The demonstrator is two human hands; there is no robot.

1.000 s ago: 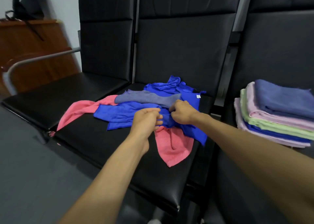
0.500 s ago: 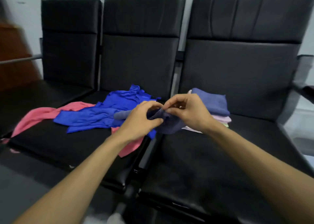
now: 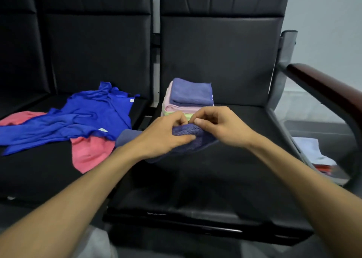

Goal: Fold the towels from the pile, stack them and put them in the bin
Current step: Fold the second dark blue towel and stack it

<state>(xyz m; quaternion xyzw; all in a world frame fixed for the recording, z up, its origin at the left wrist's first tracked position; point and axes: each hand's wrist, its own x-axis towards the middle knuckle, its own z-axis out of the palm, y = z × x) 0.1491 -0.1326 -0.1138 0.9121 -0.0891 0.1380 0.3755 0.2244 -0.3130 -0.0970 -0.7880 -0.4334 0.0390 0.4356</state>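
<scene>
Nearest, the right-hand seat (image 3: pixel 195 189), black cushion; above its front-left part both hands worked close together on a slate-blue towel (image 3: pixel 197 140), bunched and drooping toward the cushion; left hand (image 3: pixel 166 132) curled, thumb pressing cloth against the fingers; right hand (image 3: pixel 219 128) pinching the top edge between thumb and forefinger. Cloth judged light, limp, fuzzy, not slippery; best taken at two corners of one edge and drawn apart to flatten. Left, loose pile (image 3: pixel 94 116) of blue and pink towels on the neighbouring seat; behind the hands, folded stack (image 3: pixel 191 91); bin not identifiable.
</scene>
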